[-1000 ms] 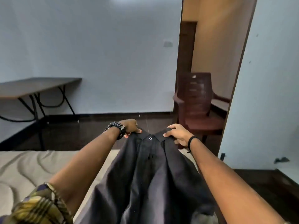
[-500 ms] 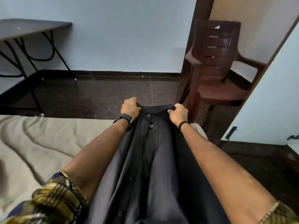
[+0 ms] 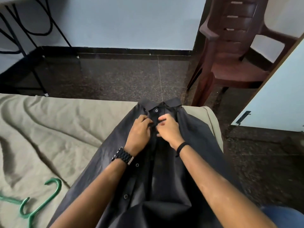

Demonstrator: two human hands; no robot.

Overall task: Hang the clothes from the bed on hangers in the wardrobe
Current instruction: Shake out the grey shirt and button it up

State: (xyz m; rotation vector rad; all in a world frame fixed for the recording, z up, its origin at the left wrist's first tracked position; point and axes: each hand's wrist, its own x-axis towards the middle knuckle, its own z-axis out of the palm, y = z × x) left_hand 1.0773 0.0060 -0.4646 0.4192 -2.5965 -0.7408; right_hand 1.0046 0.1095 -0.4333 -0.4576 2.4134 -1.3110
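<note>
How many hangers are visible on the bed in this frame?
2, both green, at the bottom left on the sheet: one hanger with its hook nearer the dark shirt, the other hanger beside it, cut by the frame edge. More may lie out of view.

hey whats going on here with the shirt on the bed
A person has a dark button-up shirt laid flat on the bed, collar pointing away from them. Both hands, the left hand and right hand, are pinching the front placket just below the collar, apparently working a button. A green hanger lies on the bed to the left, not yet used. The wardrobe itself isn't clearly in view.
</note>
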